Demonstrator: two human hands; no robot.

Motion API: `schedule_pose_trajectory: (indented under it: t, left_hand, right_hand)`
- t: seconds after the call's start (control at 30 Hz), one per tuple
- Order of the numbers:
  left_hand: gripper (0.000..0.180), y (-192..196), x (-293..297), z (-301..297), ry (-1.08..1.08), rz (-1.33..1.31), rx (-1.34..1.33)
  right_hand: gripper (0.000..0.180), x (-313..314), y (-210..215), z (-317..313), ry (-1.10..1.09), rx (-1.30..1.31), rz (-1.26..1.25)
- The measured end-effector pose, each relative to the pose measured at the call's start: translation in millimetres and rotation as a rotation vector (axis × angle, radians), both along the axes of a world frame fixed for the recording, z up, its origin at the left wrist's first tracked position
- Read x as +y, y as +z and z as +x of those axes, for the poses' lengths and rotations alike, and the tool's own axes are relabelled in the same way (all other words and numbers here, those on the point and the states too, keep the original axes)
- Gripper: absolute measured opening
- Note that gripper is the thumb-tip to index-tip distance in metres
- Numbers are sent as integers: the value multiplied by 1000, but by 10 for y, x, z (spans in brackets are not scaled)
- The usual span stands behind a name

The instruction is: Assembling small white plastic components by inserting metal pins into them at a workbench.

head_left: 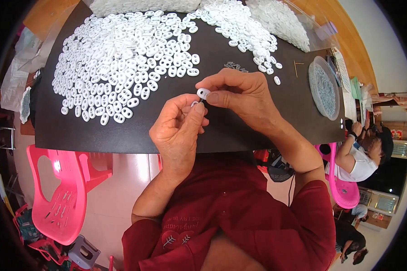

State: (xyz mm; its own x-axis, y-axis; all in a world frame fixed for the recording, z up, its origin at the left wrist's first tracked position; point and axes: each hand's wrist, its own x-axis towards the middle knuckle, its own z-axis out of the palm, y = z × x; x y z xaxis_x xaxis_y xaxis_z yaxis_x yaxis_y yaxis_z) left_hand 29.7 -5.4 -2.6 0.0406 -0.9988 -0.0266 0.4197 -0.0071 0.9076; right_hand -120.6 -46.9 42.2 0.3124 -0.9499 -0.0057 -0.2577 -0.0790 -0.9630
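Observation:
My right hand (239, 95) pinches a white oval plastic piece (203, 93) with a dark hole between thumb and fingertips. Just below it, my left hand (176, 128) is closed, thumb against the fingers. Another white bit (194, 104) shows between those fingers, mostly hidden. A tiny dark part sits between the two hands, too small to name. Both hands are raised over the near part of the dark table (122, 137), fingertips almost meeting. Behind my right hand lies a small heap of dark grey slim parts (234, 67).
A large pile of white oval two-holed pieces (117, 58) spreads at left. Another pile of white pieces (244, 27) lies farther back, beside a clear bag (285, 22). At right stands a clear round tub (315, 86) of small grey-blue parts. A pink chair (61, 198) and a person (364, 153) flank the table.

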Motion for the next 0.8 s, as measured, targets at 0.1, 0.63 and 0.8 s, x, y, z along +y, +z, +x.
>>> schedule_pose_trajectory:
  t: [0.1,0.63,0.8]
  left_hand:
    - [21,20,-11,-23,27,-52,43]
    - [29,-15,-29,-11,25,-80,59]
    - [29,-39,-50,-18,47,-101,120]
  right_hand:
    - [19,21,-8,20,-16,-7,3]
    - [16,66,-89,96,-10,159,-325]
    - [27,112,-149,87,13,109,-312]
